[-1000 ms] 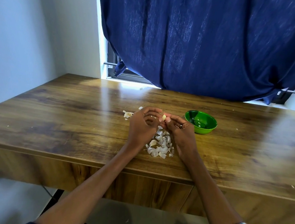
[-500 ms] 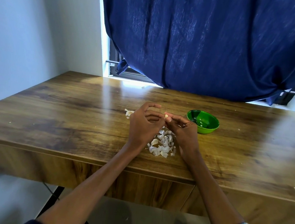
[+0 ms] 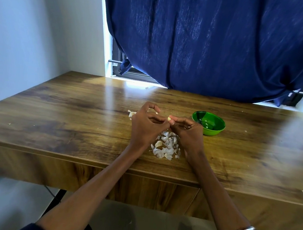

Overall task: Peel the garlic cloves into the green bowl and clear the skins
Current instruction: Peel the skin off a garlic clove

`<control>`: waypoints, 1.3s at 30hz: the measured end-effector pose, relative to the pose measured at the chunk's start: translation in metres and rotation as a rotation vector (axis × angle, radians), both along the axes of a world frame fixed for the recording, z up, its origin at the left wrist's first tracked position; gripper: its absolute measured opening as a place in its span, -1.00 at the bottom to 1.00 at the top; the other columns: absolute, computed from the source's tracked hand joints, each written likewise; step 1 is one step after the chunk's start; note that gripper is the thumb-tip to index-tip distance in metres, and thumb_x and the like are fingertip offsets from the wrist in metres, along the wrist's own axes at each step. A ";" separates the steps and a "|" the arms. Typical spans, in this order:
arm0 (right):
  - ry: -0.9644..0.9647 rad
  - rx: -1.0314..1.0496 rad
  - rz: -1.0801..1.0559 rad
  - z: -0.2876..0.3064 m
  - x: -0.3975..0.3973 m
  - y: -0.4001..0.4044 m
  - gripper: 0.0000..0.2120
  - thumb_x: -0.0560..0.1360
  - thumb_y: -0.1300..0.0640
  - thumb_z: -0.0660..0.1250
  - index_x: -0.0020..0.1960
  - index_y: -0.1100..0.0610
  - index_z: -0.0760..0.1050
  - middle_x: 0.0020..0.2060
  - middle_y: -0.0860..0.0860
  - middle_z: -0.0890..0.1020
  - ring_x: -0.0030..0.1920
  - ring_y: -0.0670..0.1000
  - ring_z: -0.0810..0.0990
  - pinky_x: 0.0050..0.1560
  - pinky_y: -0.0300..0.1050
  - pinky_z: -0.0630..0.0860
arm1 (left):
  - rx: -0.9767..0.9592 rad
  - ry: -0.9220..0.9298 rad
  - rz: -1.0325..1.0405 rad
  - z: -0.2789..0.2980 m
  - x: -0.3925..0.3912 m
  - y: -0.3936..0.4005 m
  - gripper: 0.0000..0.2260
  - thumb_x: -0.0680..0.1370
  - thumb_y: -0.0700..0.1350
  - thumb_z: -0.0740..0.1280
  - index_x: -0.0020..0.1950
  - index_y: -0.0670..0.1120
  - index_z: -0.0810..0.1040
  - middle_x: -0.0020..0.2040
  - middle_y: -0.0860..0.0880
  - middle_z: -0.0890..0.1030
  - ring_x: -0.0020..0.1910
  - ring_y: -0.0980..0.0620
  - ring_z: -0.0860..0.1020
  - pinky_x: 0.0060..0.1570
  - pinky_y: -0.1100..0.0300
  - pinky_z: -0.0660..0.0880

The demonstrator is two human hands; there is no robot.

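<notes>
1. The right hand (image 3: 187, 131) is curled, and a garlic clove (image 3: 169, 118) is pinched at its fingertips.
2. The left hand (image 3: 146, 125) is curled against it, with the clove touched at the tips.
3. The skins (image 3: 166, 146) are heaped on the counter (image 3: 64, 118) beneath both hands.
4. The green bowl (image 3: 208, 123) is set just right of the hands.

I see a glossy wooden table (image 3: 70, 111), shiny green bowl (image 3: 217, 130), papery skins (image 3: 166, 147) — matt cloth curtain (image 3: 208, 42).

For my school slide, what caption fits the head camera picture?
Both hands peel a garlic clove above loose skins, beside the green bowl.
</notes>
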State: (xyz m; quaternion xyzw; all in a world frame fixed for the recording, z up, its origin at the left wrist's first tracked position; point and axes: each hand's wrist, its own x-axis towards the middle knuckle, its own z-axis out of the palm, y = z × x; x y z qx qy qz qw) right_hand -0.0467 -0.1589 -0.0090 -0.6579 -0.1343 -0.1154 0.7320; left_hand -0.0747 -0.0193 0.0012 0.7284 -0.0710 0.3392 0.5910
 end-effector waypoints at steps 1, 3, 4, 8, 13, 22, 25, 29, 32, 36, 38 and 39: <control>0.007 -0.001 0.003 0.000 0.000 0.000 -0.83 0.45 0.36 0.50 0.00 0.18 0.69 -0.11 0.01 0.76 -0.05 -0.02 0.74 -0.03 -0.16 0.66 | 0.003 0.000 0.002 0.000 0.001 0.000 -0.66 0.36 -0.16 0.62 -0.02 -0.14 0.53 -0.24 0.04 0.72 -0.26 0.16 0.70 -0.21 0.20 0.65; 0.005 -0.006 0.006 -0.002 0.001 0.001 -0.83 0.45 0.36 0.50 0.00 0.16 0.69 -0.10 0.06 0.76 -0.03 0.05 0.75 -0.02 -0.11 0.67 | 0.002 0.008 0.002 -0.001 0.002 0.000 -0.65 0.35 -0.17 0.63 -0.04 -0.14 0.52 -0.26 0.05 0.71 -0.27 0.17 0.70 -0.23 0.26 0.63; -0.001 -0.006 0.010 -0.002 0.001 0.001 -0.83 0.45 0.36 0.50 -0.01 0.15 0.70 -0.10 0.08 0.76 -0.03 0.08 0.75 -0.01 -0.07 0.67 | -0.002 0.012 -0.002 -0.001 0.002 0.000 -0.65 0.34 -0.18 0.64 -0.06 -0.13 0.51 -0.27 0.04 0.71 -0.27 0.17 0.70 -0.24 0.28 0.62; -0.007 -0.027 0.013 -0.003 0.001 0.000 -0.83 0.46 0.34 0.50 -0.01 0.13 0.69 -0.10 0.08 0.76 -0.04 0.10 0.75 0.01 -0.01 0.69 | -0.023 0.004 -0.040 -0.001 0.003 0.000 -0.62 0.35 -0.22 0.64 -0.06 -0.12 0.45 -0.23 -0.03 0.71 -0.26 0.13 0.70 -0.23 0.28 0.61; 0.009 -0.009 0.023 -0.001 -0.001 0.002 -0.85 0.51 0.34 0.45 0.02 0.14 0.69 -0.12 0.09 0.76 -0.09 0.07 0.75 -0.07 -0.14 0.67 | -0.079 0.056 -0.073 -0.002 0.006 0.001 -0.63 0.36 -0.23 0.62 -0.05 -0.10 0.44 -0.20 -0.07 0.71 -0.20 0.05 0.70 -0.16 0.21 0.64; 0.182 0.108 0.102 0.001 -0.001 0.003 -0.85 0.57 0.33 0.37 0.03 0.14 0.67 -0.11 0.16 0.75 -0.08 0.06 0.72 0.00 -0.13 0.67 | -0.065 0.110 -0.046 -0.004 0.011 0.000 -0.88 0.42 -0.32 0.45 -0.10 -0.16 0.62 -0.19 -0.04 0.68 -0.17 0.03 0.67 -0.13 0.14 0.64; 0.179 0.132 0.132 0.004 -0.004 0.003 -0.82 0.58 0.37 0.33 0.08 0.19 0.66 -0.12 0.16 0.75 -0.12 0.03 0.73 -0.06 -0.19 0.67 | -0.032 0.129 -0.062 -0.005 0.012 0.000 -0.87 0.44 -0.32 0.41 -0.08 -0.13 0.65 -0.16 -0.01 0.69 -0.15 0.02 0.67 -0.09 0.03 0.66; 0.182 0.132 0.118 0.006 -0.007 0.004 -0.81 0.59 0.39 0.32 0.04 0.18 0.66 -0.14 0.16 0.75 -0.13 0.01 0.74 -0.11 -0.23 0.66 | -0.069 0.179 -0.086 -0.006 0.015 0.001 -0.92 0.51 -0.25 0.42 -0.05 -0.10 0.68 -0.13 0.00 0.71 -0.11 -0.01 0.69 -0.03 -0.10 0.66; 0.192 0.127 0.114 0.007 -0.007 0.004 -0.84 0.56 0.36 0.37 0.03 0.16 0.66 -0.12 0.17 0.75 -0.12 0.02 0.74 -0.12 -0.22 0.66 | -0.080 0.183 -0.098 -0.004 0.013 0.000 -0.90 0.49 -0.18 0.51 -0.01 -0.13 0.68 -0.12 -0.01 0.72 -0.12 0.04 0.70 -0.05 0.01 0.67; 0.192 0.120 0.119 0.007 -0.007 0.003 -0.82 0.52 0.38 0.41 0.03 0.15 0.67 -0.14 0.12 0.76 -0.14 -0.02 0.74 -0.14 -0.23 0.65 | -0.099 0.192 -0.128 -0.003 0.011 0.003 -0.82 0.42 -0.25 0.57 -0.03 -0.15 0.67 -0.14 -0.01 0.73 -0.12 0.06 0.70 -0.08 0.12 0.65; 0.183 0.113 0.114 0.006 -0.007 0.003 -0.81 0.53 0.39 0.39 0.06 0.17 0.66 -0.17 0.10 0.76 -0.16 -0.03 0.74 -0.13 -0.23 0.65 | -0.128 0.205 -0.128 -0.003 0.012 0.005 -0.83 0.42 -0.29 0.56 -0.06 -0.10 0.68 -0.15 0.00 0.73 -0.12 0.08 0.71 -0.08 0.14 0.64; 0.174 0.108 0.114 0.006 -0.007 0.003 -0.81 0.53 0.38 0.40 0.05 0.16 0.67 -0.16 0.09 0.76 -0.16 -0.03 0.74 -0.12 -0.22 0.65 | -0.135 0.209 -0.124 -0.003 0.012 0.005 -0.82 0.42 -0.30 0.55 -0.06 -0.09 0.68 -0.15 0.00 0.73 -0.12 0.08 0.71 -0.08 0.14 0.64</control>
